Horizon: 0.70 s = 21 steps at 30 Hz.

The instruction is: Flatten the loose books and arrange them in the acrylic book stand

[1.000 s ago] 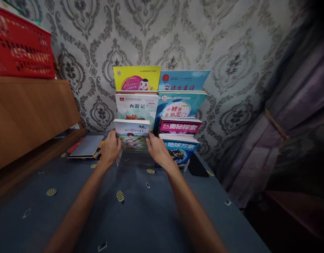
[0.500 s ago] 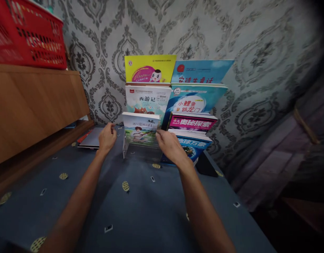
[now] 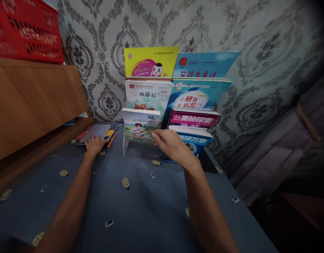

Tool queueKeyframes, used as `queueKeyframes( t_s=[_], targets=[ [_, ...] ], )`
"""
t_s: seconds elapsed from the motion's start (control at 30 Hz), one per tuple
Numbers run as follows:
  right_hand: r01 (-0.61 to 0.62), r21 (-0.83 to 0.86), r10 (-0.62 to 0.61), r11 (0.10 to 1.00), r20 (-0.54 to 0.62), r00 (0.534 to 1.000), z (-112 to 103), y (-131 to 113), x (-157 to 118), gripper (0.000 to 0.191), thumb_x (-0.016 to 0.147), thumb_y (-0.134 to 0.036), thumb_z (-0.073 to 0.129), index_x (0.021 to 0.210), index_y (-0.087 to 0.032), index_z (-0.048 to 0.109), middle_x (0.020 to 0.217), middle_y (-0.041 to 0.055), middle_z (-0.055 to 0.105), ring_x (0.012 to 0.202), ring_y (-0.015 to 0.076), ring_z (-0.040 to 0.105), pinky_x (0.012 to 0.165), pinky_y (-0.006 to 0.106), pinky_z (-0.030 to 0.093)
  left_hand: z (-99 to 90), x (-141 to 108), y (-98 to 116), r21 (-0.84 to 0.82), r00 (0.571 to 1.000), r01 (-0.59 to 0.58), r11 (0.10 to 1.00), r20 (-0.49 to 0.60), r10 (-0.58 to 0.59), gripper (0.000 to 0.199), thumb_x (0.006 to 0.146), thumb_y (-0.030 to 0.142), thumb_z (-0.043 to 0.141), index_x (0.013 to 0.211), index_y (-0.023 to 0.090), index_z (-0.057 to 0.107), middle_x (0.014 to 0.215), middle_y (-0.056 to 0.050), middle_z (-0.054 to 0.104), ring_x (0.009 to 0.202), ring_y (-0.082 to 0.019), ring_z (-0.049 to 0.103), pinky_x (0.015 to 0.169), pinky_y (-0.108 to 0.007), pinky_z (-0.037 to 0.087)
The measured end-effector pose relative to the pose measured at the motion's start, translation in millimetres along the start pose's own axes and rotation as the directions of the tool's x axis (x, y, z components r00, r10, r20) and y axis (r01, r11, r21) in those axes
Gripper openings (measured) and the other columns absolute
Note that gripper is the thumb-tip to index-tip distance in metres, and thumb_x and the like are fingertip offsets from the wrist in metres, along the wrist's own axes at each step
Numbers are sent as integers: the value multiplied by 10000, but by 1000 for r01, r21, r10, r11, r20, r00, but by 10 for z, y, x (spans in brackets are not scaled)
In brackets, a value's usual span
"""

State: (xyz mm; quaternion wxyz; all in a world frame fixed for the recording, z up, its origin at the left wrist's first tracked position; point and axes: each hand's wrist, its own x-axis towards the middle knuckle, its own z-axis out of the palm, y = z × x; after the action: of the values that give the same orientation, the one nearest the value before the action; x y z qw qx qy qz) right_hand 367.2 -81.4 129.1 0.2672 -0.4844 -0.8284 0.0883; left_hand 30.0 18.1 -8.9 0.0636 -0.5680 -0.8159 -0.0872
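My left hand (image 3: 95,144) lies with fingers spread over a small stack of books, touching the grey cover (image 3: 100,130) on top. My right hand (image 3: 175,146) has its fingers curled closed in front of the lower right corner of a small book (image 3: 141,128) with a guitar player on its cover. Whether it touches that book cannot be made out. The book leans in a clear acrylic stepped stand (image 3: 141,150). Behind it rise a white-topped book (image 3: 148,94) and a yellow book (image 3: 151,59).
Several blue books (image 3: 204,91) and a magenta-titled book (image 3: 193,119) fill the stand's right column. A black flat object (image 3: 208,163) lies beside it. A wooden cabinet (image 3: 38,109) with a red basket (image 3: 27,31) stands left. Patterned wallpaper (image 3: 109,70) backs the blue cloth (image 3: 141,211).
My left hand has moved left and down from beside the stand onto the stack of books, its fingers spreading. The right hand has shifted slightly left across the front book.
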Motion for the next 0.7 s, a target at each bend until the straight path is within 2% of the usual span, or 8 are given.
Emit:
queueKeyframes(
  t_s=[0.2,0.37,0.53,0.7],
  targets=[
    [19,-13,-19,1000,3,1000,-13,-6,-17,324,996,-256,397,814,-188,656,705,42,670,672,168,615,618,291,368,-72,28,-35,9,999,-21,1000,49,21,565,966,501,341,1259,85,587,1332,-301,573,1261,-424,520,982,-617,404],
    [13,-19,-13,1000,27,1000,-31,-30,-27,319,998,-249,398,833,-184,663,720,44,668,649,163,586,596,291,338,-129,10,9,35,997,-38,999,65,35,532,972,438,334,1191,57,634,1217,-307,642,1169,-429,594,960,-611,410],
    [15,-7,-15,1000,43,999,-52,-49,-39,313,996,-244,396,868,-182,675,703,37,657,656,159,579,609,284,349,-221,-48,23,77,997,-71,995,44,67,423,938,246,347,1114,54,681,1121,-295,684,1063,-399,655,916,-531,443],
    [26,-9,-25,1000,62,998,-88,-75,-54,293,993,-207,405,893,-167,678,709,33,658,632,142,558,593,275,319,-379,-133,-26,135,992,-125,983,9,125,492,956,191,247,1141,25,672,1103,-313,679,1055,-392,666,843,-471,488]
  ],
)
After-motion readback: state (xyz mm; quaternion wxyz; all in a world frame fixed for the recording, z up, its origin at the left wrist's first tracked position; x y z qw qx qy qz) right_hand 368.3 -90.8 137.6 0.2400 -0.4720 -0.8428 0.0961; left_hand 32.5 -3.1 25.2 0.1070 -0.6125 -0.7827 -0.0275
